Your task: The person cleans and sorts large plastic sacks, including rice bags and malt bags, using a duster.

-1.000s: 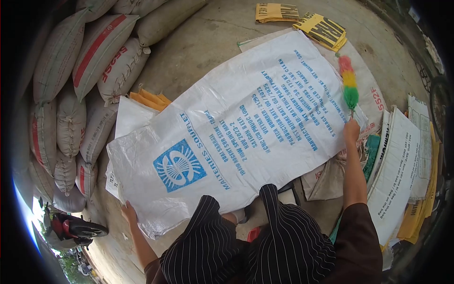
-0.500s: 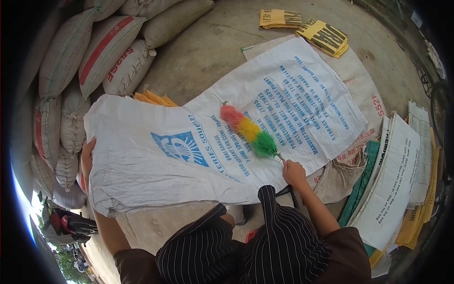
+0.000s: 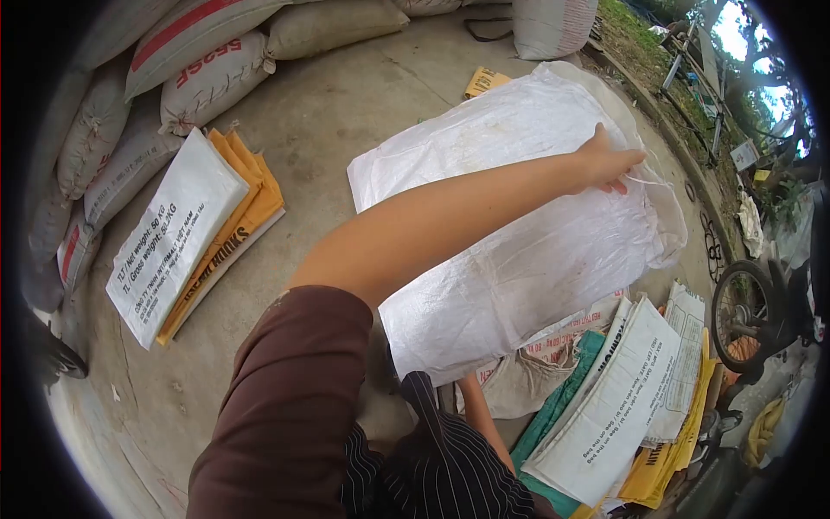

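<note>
A large white woven sack [image 3: 484,130] lies across the middle of the head view with a plain, creased face up. My left arm stretches over it from the lower left. At the sack's far right end is my left hand [image 3: 608,163], its fingers spread over the fabric beside a loose pale edge. My right forearm [image 3: 486,419] comes up from the bottom, and the hand goes out of sight under the sack's near edge. Whether it holds anything is hidden. No feather duster shows now.
Folded white and yellow bags [image 3: 186,233] lie on the concrete at left. Another stack of flat bags [image 3: 605,402] is at lower right, beside a green one [image 3: 562,398]. Filled sacks [image 3: 216,82] are piled at upper left. A wheel [image 3: 743,316] stands at right.
The white sack has turned over, hiding its blue print. My left hand has gone from its left edge to its far right end. The colourful feather duster has dropped from sight. The view has shifted.
</note>
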A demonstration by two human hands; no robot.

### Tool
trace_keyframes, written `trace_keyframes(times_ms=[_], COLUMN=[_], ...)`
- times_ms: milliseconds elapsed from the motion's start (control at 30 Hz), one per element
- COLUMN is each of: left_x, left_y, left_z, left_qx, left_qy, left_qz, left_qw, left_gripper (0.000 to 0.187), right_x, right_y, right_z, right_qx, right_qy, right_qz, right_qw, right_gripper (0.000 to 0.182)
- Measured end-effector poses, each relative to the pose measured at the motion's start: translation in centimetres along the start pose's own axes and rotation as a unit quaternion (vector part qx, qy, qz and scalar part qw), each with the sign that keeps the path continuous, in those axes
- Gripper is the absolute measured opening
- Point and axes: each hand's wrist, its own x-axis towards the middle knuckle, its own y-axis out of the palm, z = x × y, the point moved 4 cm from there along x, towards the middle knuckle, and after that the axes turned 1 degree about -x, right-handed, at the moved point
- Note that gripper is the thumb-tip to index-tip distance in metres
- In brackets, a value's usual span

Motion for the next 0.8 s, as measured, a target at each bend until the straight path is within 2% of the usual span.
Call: trace_keyframes(times_ms=[100,133,167,200,233,267,300,333,400,467,500,567,600,667,700,800], left_x=[2.4,0.6,-1.3,-3.8,-6.8,-10.0,-13.6,-16.7,-21.9,-25.3,-26.7,-27.5,-27.6,-26.8,-26.2,-25.4], left_y=[-0.7,-2.0,-3.7,-6.0,-8.4,-10.9,-13.0,-14.9,-17.4,-17.5,-16.9,-14.7,-14.2,-13.1,-13.5,-14.3], left_z=[8.0,9.7,11.4,13.5,15.4,17.7,19.7,21.1,26.3,30.9,32.2,33.9,33.1,31.1,31.2,29.4], left_qx=[0.196,0.210,0.308,0.347,0.410,0.471,0.527,0.545,0.442,0.235,0.232,0.005,0.003,0.011,-0.011,-0.038], left_qy=[0.003,-0.023,-0.003,-0.031,-0.027,-0.034,-0.057,-0.100,-0.177,-0.301,-0.308,-0.281,-0.282,-0.201,-0.213,-0.255], left_qz=[0.064,0.074,0.037,0.032,-0.020,-0.131,-0.248,-0.331,-0.462,-0.453,-0.457,-0.414,-0.419,-0.367,-0.381,-0.405], left_qw=[0.979,0.975,0.951,0.937,0.911,0.872,0.811,0.764,0.748,0.806,0.802,0.866,0.863,0.908,0.900,0.877], left_gripper=[0.078,0.067,0.062,0.059,0.057,0.062,0.070,0.076,0.081,0.086,0.086,0.085,0.085,0.082,0.079,0.078], right_x=[-0.3,-0.4,-0.7,-1.0,-1.3,-1.8,-2.3,-2.5,-3.0,-4.1,-4.8,-5.8,-5.6,-5.4,-5.8,-7.8], right_y=[-0.2,-0.1,-0.6,-1.3,-2.0,-2.6,-2.9,-3.1,-2.5,-1.5,-1.0,0.3,1.8,3.9,4.0,3.2], right_z=[-2.8,-3.6,-4.3,-4.8,-5.2,-5.4,-5.3,-4.9,-4.9,-4.6,-4.4,-3.1,-3.7,-4.3,-4.0,1.0], right_qx=[0.182,0.250,0.253,0.307,0.360,0.361,0.350,0.340,0.345,0.340,0.336,0.299,0.296,0.193,0.194,0.065], right_qy=[0.075,0.100,0.108,0.094,0.077,0.080,0.068,0.053,0.056,0.040,0.047,0.059,0.061,0.030,0.031,-0.096], right_qz=[0.019,0.021,0.016,0.039,0.063,0.061,0.061,0.063,0.084,0.136,0.142,0.109,0.114,0.090,0.091,0.126], right_qw=[0.980,0.963,0.961,0.946,0.928,0.927,0.932,0.937,0.933,0.930,0.930,0.946,0.946,0.977,0.976,0.985], right_gripper=[0.024,0.023,0.023,0.024,0.026,0.026,0.029,0.032,0.034,0.036,0.036,0.038,0.038,0.038,0.038,0.027])
